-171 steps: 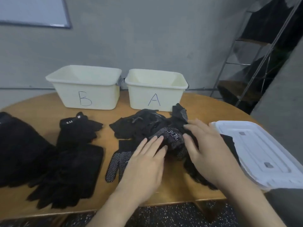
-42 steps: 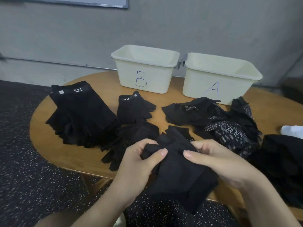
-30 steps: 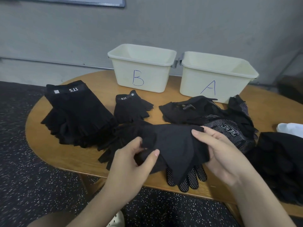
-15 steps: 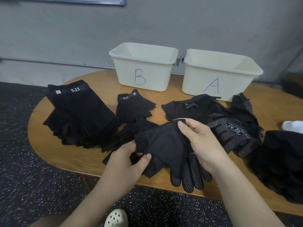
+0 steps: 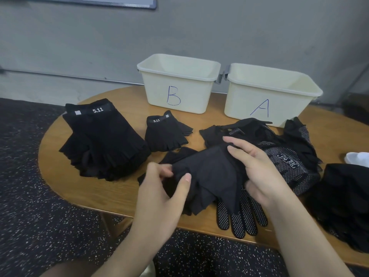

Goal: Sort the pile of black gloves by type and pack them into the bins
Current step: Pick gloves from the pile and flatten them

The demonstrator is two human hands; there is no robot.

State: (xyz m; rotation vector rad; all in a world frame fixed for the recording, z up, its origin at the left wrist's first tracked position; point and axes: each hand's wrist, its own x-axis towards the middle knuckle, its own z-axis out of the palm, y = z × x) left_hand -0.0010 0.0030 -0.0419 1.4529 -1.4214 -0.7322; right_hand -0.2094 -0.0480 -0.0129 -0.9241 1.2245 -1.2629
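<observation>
Wooden oval table [image 5: 60, 182] stands before a grey wall, over speckled dark floor. Left hand [image 5: 165, 198] pinches and right hand [image 5: 257, 172] grips a soft plain black glove [image 5: 209, 176] above the table's near edge.

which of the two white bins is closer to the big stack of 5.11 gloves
The bin marked B, the left one. The bin marked A stands further right of the stack of 5.11 gloves.

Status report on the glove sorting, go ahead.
Left hand and right hand both grip one black glove. Bin B and bin A look empty. Nothing blocking.
</observation>
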